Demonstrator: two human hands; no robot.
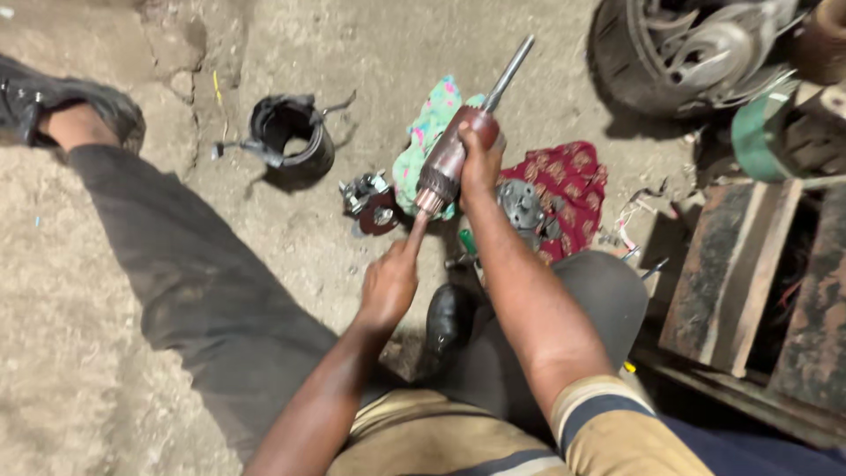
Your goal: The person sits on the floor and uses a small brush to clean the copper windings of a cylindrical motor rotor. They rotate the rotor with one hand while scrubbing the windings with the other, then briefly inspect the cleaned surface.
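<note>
One motor armature [449,154] gripped in right hand [480,163], left hand [389,284] forefinger touching its end, two cloths, one black housing [291,132]

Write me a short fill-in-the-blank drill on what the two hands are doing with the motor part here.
1. The right hand grips the motor armature around its ____ body.
2. The left hand touches the armature's lower copper end with one ____.
3. The armature's steel shaft points ____ from the person.
4. A black cylindrical housing lies on the ____ floor.

Missing words: reddish-brown; finger; away; dirt
</note>
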